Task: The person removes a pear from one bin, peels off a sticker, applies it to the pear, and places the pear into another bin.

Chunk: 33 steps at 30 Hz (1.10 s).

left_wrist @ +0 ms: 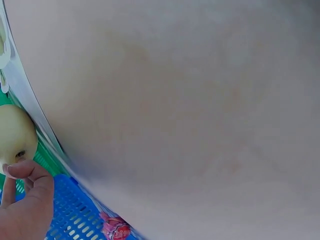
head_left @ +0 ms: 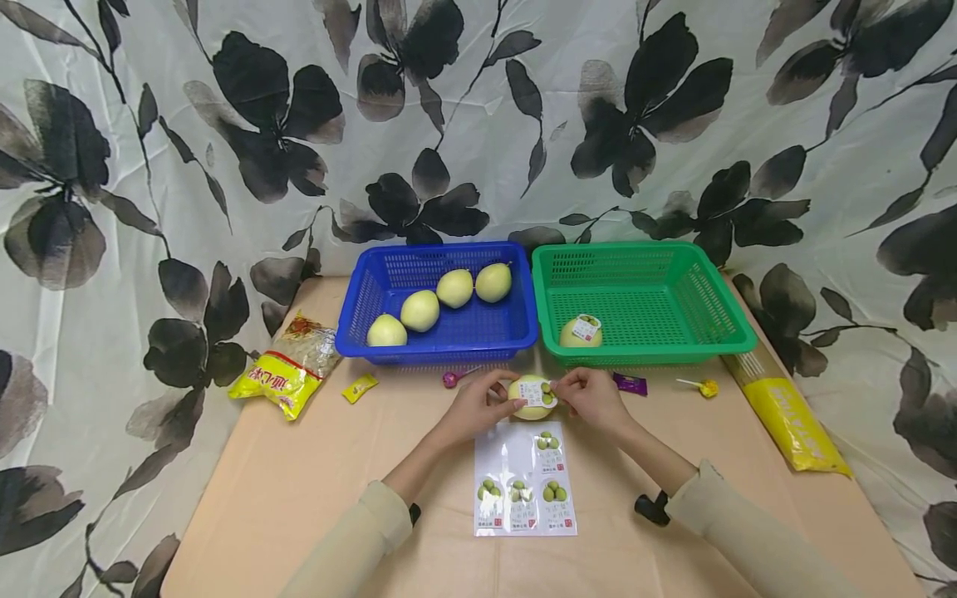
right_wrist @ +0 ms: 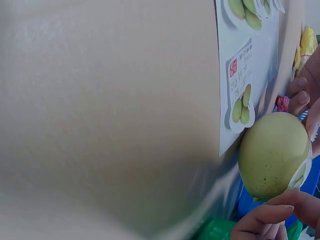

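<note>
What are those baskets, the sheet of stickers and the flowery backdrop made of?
The blue basket and green basket look like moulded plastic, slightly glossy, with regular rows of openings. The sticker sheet seems to be coated paper or thin film: flat, smooth, catching the light. The backdrop is probably fabric, judging by its soft folds, though thin plastic is possible.

High head view, wrist views near pear [right_wrist: 272, 155]

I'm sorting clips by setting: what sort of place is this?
Probably an improvised indoor workspace, judging by the floral cloth hung behind the table and the sticker sheet laid on it.
</note>
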Tool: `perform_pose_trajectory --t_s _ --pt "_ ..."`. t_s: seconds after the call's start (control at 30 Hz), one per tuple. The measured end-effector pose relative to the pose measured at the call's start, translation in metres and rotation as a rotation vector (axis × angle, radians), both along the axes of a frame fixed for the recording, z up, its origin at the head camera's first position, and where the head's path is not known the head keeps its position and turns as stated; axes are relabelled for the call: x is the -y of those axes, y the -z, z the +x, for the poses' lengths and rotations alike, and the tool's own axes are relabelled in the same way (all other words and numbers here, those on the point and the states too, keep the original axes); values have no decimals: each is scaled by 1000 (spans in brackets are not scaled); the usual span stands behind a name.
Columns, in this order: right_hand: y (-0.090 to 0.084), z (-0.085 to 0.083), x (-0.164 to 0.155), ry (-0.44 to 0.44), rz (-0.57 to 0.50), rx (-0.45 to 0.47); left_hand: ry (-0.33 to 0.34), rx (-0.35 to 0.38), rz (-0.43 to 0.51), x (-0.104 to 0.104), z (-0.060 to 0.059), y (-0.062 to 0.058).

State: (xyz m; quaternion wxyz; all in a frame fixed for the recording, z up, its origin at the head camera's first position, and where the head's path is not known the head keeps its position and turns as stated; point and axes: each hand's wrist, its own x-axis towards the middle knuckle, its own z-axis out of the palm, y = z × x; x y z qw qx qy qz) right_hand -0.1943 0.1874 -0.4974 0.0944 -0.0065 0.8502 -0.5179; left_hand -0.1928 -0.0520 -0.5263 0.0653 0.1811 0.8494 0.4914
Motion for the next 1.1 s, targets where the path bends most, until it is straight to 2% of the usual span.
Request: perform_pose_trajectory --t_s 0.33,0.53,0.9,1.1 --pt "3 0 -5 29 24 17 16 -34 7 1 2 -1" --pt "8 1 -11 37 32 11 1 -53 -6 3 3 -1" --pt "9 10 -6 -68 5 39 -7 -26 -3 3 1 -1" --pt "7 9 -10 -128 14 15 -6 -5 -3 4 0 0"
